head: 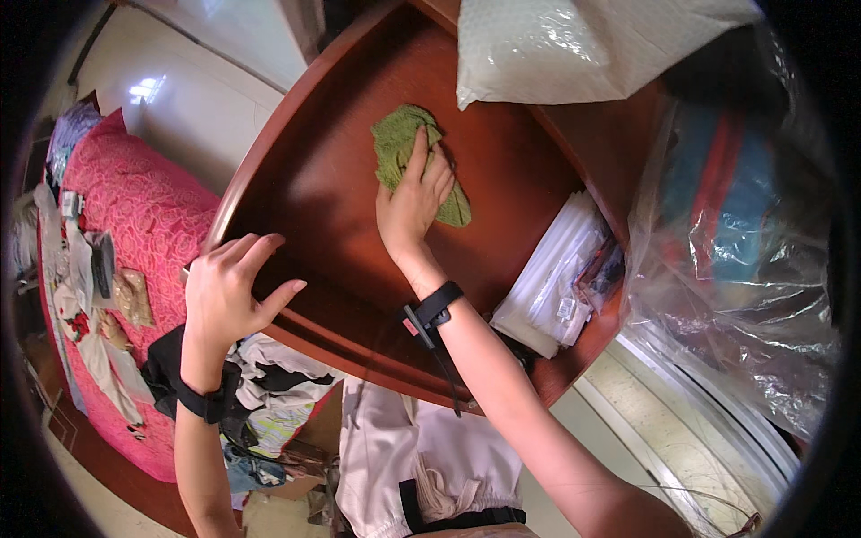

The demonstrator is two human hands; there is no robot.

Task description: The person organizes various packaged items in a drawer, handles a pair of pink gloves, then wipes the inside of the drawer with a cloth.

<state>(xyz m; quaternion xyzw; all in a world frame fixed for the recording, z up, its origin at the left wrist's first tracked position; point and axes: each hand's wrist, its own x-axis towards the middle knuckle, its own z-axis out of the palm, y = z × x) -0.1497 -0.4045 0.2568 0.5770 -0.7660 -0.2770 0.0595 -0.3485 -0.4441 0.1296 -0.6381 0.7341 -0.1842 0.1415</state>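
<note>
My right hand [418, 195] presses on a crumpled green cloth [401, 138], its fingers spread over the fabric. Under the cloth lies the reddish-brown bottom of a wooden drawer [350, 222], pulled out before me. At the drawer's left corner, my left hand [225, 289] rests on the rim with thumb and fingers apart, holding nothing. White, plastic-wrapped packets [555, 276] lie inside the drawer, along its right side. Each of my wrists wears a black band, and a small device sits on the right one.
A white padded bag [538, 54] overhangs the drawer's far right side. Clear plastic sheeting [726, 323] covers a blue and red item at right. Left stands a bed with a pink cover [134, 181], scattered with small items. Clothes [282, 376] are piled below the drawer's left corner.
</note>
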